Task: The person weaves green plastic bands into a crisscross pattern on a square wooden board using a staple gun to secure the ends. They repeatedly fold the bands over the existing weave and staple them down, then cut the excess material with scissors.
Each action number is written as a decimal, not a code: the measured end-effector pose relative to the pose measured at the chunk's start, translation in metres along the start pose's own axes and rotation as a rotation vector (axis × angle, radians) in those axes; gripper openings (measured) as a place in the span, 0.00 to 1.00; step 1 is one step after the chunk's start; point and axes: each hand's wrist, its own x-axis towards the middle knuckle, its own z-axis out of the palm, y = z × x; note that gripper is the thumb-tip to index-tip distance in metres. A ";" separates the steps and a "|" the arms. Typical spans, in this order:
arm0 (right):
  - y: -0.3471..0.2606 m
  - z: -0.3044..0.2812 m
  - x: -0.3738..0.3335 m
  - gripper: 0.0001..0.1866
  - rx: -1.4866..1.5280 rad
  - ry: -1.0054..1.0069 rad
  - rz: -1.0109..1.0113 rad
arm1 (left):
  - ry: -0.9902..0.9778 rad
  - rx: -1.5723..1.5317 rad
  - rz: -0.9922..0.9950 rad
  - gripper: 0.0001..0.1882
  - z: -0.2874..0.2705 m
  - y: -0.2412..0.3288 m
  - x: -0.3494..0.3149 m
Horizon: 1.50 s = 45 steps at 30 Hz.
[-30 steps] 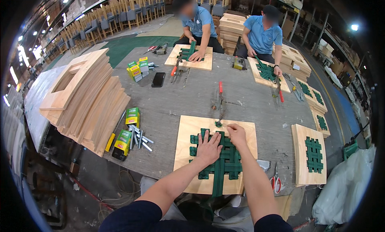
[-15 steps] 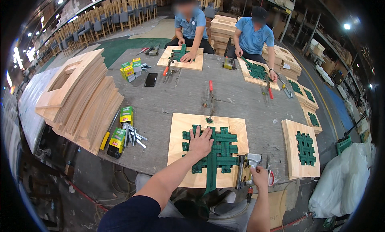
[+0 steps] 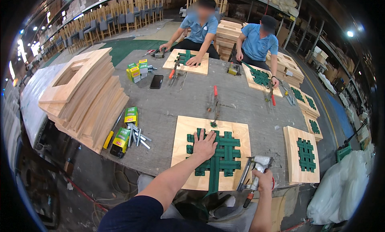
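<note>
A square wooden panel (image 3: 182, 129) lies before me, its middle covered by woven green webbing straps (image 3: 229, 152). One long green strap (image 3: 213, 182) runs toward me past the panel's near edge. My left hand (image 3: 205, 145) rests flat on the webbing, fingers spread. At the panel's right near corner, my right hand (image 3: 263, 180) is wrapped round the grip of a silver air staple gun (image 3: 261, 164). The gun is lifted, with its long magazine beside the panel's edge. A toggle clamp (image 3: 214, 105) with a red handle stands at the panel's far edge.
Stacked wooden frames (image 3: 90, 115) rise at left, near staple boxes (image 3: 121, 141) and loose staple strips (image 3: 138, 136). A webbed panel (image 3: 296, 151) sits at right. Across the table (image 3: 156, 107), two people in blue shirts handle similar panels. A phone (image 3: 157, 81) lies toward the far left.
My right hand has raised and turned the staple gun at the panel's right corner. My left hand stays on the webbing. The far-left person's one hand has moved to a tool beside their panel.
</note>
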 end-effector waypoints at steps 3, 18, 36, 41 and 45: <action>-0.035 0.004 0.001 0.11 0.173 0.036 0.089 | 0.021 -0.018 0.015 0.30 0.002 0.003 -0.001; -0.112 0.171 0.063 0.15 -0.016 -0.416 0.204 | 0.113 -0.092 0.023 0.30 0.010 -0.007 0.003; -0.104 0.221 0.081 0.13 -0.214 -0.402 0.233 | 0.163 -0.151 0.024 0.29 0.013 -0.011 0.004; -0.102 0.228 0.076 0.12 -0.274 -0.388 0.197 | 0.131 -0.165 0.012 0.29 0.014 -0.013 0.004; -0.099 0.228 0.079 0.11 -0.290 -0.389 0.185 | 0.129 -0.149 0.019 0.29 0.016 -0.011 0.005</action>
